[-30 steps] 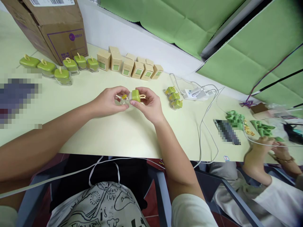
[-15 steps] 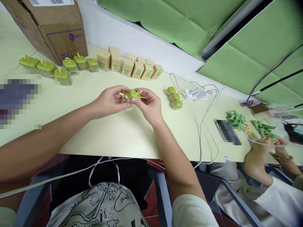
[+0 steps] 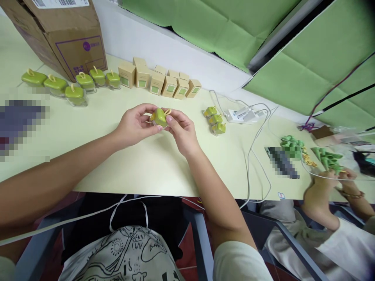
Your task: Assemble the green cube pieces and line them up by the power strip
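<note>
Over the table in front of me, a small clear jar with a green lid [image 3: 160, 117] is held between my two hands. A pale yellow loop sticks up from the lid, and a darker yellow bit shows at its left side. My left hand [image 3: 137, 124] closes on the jar's left side with thumb and fingers. From the right, my right hand [image 3: 185, 132] pinches it, thumb close to the loop. Fingers partly hide the clear body. Beyond my right hand, three smaller green-lidded containers [image 3: 215, 119] stand in a short row.
Several green-lidded jars [image 3: 74, 93] stand at the left before a cardboard box [image 3: 79, 50]. Several small tan boxes [image 3: 156, 82] line the wall. A power strip [image 3: 243, 116] with white cables lies right. A co-worker's hands [image 3: 331, 177] handle green pieces beside a blurred phone [image 3: 283, 162].
The green-lidded jar has shifted slightly left and turned in my hands; its lid now sits closer to my left fingers. My right hand has moved slightly left with it.
</note>
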Motion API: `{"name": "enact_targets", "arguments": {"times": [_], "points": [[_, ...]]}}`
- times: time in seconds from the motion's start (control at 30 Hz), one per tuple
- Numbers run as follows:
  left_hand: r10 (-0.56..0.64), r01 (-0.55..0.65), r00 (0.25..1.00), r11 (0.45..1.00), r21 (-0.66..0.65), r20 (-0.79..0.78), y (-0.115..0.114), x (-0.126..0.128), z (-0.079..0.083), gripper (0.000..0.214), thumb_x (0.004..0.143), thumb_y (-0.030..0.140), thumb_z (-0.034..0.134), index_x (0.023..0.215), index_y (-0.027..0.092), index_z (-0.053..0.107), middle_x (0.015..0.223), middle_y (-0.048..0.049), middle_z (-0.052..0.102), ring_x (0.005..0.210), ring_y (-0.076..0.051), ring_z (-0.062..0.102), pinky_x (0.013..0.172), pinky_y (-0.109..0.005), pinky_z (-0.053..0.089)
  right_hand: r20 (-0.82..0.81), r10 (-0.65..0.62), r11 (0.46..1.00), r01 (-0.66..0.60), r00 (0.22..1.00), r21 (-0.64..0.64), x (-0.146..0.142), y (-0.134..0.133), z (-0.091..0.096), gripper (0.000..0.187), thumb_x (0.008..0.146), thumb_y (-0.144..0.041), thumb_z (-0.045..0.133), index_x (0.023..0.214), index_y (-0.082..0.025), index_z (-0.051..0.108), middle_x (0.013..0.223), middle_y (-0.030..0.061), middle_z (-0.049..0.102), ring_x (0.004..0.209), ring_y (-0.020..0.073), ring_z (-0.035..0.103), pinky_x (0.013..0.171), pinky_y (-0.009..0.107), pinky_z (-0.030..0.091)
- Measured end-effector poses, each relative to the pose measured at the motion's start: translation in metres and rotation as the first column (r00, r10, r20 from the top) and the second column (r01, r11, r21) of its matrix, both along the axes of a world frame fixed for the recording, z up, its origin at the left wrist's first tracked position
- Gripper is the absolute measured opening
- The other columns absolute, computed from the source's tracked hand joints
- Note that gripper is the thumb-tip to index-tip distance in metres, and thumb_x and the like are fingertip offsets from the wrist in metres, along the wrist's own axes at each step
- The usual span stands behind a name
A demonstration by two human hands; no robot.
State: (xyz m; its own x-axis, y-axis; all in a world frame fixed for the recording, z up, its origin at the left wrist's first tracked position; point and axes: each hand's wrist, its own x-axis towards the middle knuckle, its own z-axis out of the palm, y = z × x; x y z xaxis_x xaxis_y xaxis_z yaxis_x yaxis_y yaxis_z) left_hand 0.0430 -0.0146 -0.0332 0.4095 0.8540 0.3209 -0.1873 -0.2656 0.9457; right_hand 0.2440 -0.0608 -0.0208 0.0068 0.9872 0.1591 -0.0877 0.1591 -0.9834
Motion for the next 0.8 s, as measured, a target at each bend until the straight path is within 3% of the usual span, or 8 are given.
{"name": "enact_targets", "arguments": {"times": [0.13,0.23,0.33,0.47,0.6,0.8], "points": [[0.132,-0.113,0.986,0.977,0.180,-0.101,0.000,-0.002,-0.001,0.062,0.081,0.043,0.100,0.133,0.023,0.073,0.138,-0.0104,0.079,0.122,-0.030,0.082,0.109,-0.049,0.073,-0.156,0.103,0.981,-0.126,0.982,-0.147,-0.002,-0.003,0.005,0.061,0.085,-0.068,0.101,0.130,-0.037,0.072,0.126,-0.0006,0.087,0.120,0.0260,0.085,0.112,0.053,0.073],[0.205,-0.144,0.966,0.934,0.327,-0.160,0.001,-0.005,0.000,0.056,0.085,0.039,0.095,0.134,0.024,0.073,0.140,-0.0097,0.080,0.125,-0.029,0.080,0.109,-0.047,0.072,-0.228,0.145,0.964,-0.190,0.963,-0.187,-0.004,-0.003,0.005,0.058,0.084,-0.063,0.101,0.125,-0.033,0.071,0.112,-0.0008,0.087,0.110,0.0254,0.087,0.110,0.050,0.073],[0.275,-0.149,0.937,0.872,0.466,-0.215,0.003,-0.007,-0.001,0.048,0.088,0.030,0.090,0.132,0.026,0.071,0.136,-0.0075,0.080,0.122,-0.027,0.079,0.105,-0.045,0.070,-0.272,0.130,0.965,-0.185,0.953,-0.186,-0.007,-0.001,0.002,0.052,0.084,-0.057,0.099,0.121,-0.031,0.071,0.106,-0.0009,0.087,0.105,0.0238,0.085,0.104,0.043,0.073],[0.325,-0.130,0.909,0.817,0.562,-0.263,0.006,-0.007,-0.005,0.054,0.085,0.028,0.092,0.133,0.027,0.066,0.132,-0.0057,0.078,0.116,-0.025,0.078,0.093,-0.040,0.069,-0.310,0.080,0.962,-0.155,0.947,-0.225,-0.009,0.002,0.000,0.041,0.086,-0.047,0.093,0.116,-0.029,0.072,0.099,-0.0015,0.085,0.093,0.0197,0.081,0.089,0.033,0.070],[0.301,-0.061,0.887,0.829,0.556,-0.350,0.008,-0.010,-0.007,0.050,0.091,0.034,0.087,0.135,0.025,0.065,0.135,-0.0076,0.075,0.115,-0.026,0.078,0.094,-0.042,0.068,-0.302,-0.108,0.945,0.004,0.947,-0.327,0.003,0.011,0.002,0.023,0.095,-0.042,0.083,0.107,-0.028,0.069,0.088,-0.0009,0.080,0.079,0.0168,0.074,0.072,0.026,0.062],[0.220,0.019,0.845,0.899,0.438,-0.488,0.012,-0.016,-0.005,0.036,0.099,0.043,0.074,0.129,0.024,0.069,0.136,-0.0109,0.075,0.114,-0.027,0.079,0.095,-0.044,0.068,-0.079,-0.430,0.827,0.358,0.899,-0.433,0.059,0.027,0.022,0.019,0.102,-0.039,0.074,0.094,-0.025,0.064,0.074,-0.0010,0.069,0.068,0.0141,0.069,0.062,0.021,0.055]]}}
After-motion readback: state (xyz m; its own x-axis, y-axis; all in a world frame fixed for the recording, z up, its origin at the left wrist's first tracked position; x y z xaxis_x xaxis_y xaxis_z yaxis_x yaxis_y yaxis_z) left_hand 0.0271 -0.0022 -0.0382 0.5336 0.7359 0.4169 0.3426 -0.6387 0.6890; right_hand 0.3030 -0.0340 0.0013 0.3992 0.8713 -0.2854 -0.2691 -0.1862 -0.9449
